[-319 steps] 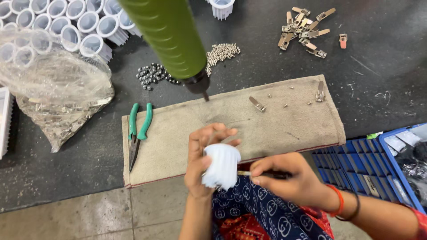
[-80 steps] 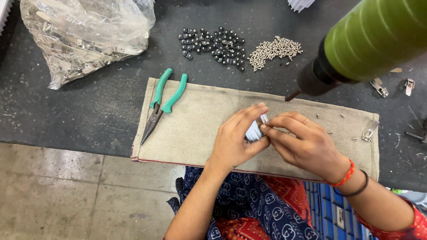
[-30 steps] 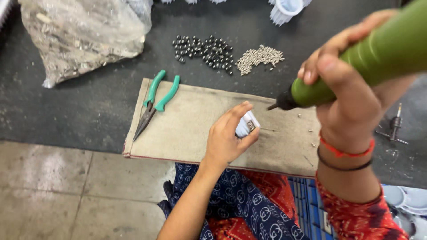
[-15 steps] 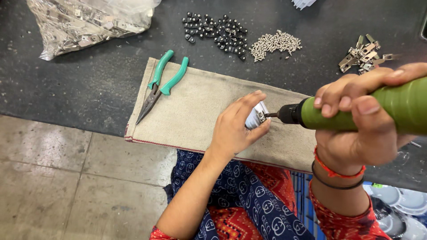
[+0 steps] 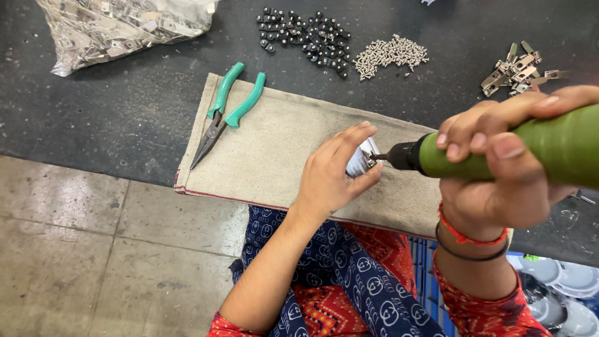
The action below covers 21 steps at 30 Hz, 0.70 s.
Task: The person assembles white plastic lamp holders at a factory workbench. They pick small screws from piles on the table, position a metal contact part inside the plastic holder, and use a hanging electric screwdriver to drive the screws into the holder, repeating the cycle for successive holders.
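The left hand (image 5: pixel 329 178) grips a small white part (image 5: pixel 360 163) between thumb and fingers and holds it just above the beige cloth (image 5: pixel 274 150), near its right half. The fingers curl closed around the part, so most of it is hidden. The right hand (image 5: pixel 499 168) is wrapped tightly around a green driver (image 5: pixel 530 153), all fingers closed on the body, and the black tip touches the end of the part.

The main risk is, I think, for the left fingertips. They lie very near to the tip, and if the bit slips off the screw head it can hit the thumb or the index finger. A slip can come if the driver is not in one line with the part; here it comes almost level from the right, and I cannot tell if the bit sits fully in the head.

The part can also turn inside the fingers if the grip is weak, because it is not resting on the cloth. Then the screw can go in crooked or fall out.

A dropped screw may roll off the cloth onto the dark table (image 5: pixel 125 118), or down to the floor. The pliers (image 5: pixel 228 112) and the piles of black pieces (image 5: pixel 306 37) and screws (image 5: pixel 390 55) lie well apart from the hands, so I think they are not in danger.
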Tool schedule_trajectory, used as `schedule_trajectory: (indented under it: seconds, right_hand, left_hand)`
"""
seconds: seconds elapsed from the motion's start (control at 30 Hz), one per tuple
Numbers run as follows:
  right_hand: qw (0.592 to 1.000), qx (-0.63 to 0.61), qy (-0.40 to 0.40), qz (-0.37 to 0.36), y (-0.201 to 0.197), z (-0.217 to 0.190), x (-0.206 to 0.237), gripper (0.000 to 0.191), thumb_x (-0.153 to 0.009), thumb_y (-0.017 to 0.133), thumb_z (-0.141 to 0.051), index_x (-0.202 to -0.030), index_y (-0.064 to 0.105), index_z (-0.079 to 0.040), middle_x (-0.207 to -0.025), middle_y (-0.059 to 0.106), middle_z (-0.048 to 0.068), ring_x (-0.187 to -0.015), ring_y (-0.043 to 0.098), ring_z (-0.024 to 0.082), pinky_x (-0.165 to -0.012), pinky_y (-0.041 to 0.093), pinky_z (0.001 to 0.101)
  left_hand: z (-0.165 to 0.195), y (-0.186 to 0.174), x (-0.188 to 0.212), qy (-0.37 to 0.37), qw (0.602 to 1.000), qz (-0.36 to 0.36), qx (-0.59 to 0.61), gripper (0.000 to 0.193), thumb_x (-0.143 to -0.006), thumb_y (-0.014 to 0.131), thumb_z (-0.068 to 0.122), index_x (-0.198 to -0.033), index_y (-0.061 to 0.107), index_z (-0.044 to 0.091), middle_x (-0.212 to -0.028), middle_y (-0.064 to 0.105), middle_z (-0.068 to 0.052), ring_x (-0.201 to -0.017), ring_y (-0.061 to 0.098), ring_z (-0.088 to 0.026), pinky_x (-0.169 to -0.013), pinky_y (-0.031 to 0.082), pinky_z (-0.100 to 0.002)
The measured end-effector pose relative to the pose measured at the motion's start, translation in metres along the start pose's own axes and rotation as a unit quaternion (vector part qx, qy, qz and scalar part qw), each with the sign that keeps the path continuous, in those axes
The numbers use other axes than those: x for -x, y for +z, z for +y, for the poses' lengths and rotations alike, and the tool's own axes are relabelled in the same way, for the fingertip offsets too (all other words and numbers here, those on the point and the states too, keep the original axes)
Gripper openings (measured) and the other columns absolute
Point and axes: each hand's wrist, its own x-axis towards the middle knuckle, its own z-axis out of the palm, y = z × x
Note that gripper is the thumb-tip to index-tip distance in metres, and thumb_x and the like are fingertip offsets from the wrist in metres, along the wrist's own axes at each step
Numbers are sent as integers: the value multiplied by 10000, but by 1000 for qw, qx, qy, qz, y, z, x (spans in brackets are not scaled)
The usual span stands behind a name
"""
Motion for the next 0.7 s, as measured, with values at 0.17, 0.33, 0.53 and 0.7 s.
schedule_trajectory:
  seconds: [0.17,0.33,0.53,0.7]
  right_hand:
    - [1000,8,-15,6,5,2,1,278,-1050,562,7,-1270,397,-35,-778,529,166,-569,533,235,-591,502,379]
    - [998,62,-20,-4,6,3,2,285,-1000,541,24,-1226,390,-61,-716,532,143,-571,534,235,-615,526,396]
    - [999,16,40,-13,3,-1,8,350,-950,557,-17,-1254,395,-78,-728,532,119,-629,545,212,-610,505,380]
    - [996,-1,93,-11,-4,-4,12,436,-893,606,-75,-1296,440,-77,-703,555,76,-637,557,203,-635,490,395]
  left_hand:
    - [0,-1,-1,1,1000,-5,2,566,-890,797,243,-1392,570,111,-1394,662,-122,-1273,671,-324,-1067,560,-410]
    - [0,-1,-1,-16,1000,-8,1,558,-892,800,233,-1383,570,98,-1387,660,-135,-1269,668,-338,-1063,552,-423]
    - [0,-2,-2,-26,999,-25,5,581,-875,805,233,-1384,569,83,-1387,654,-150,-1294,645,-356,-1102,525,-445]
    - [0,-3,0,-27,999,-32,7,600,-844,817,245,-1369,581,77,-1390,649,-152,-1283,644,-350,-1108,517,-448]
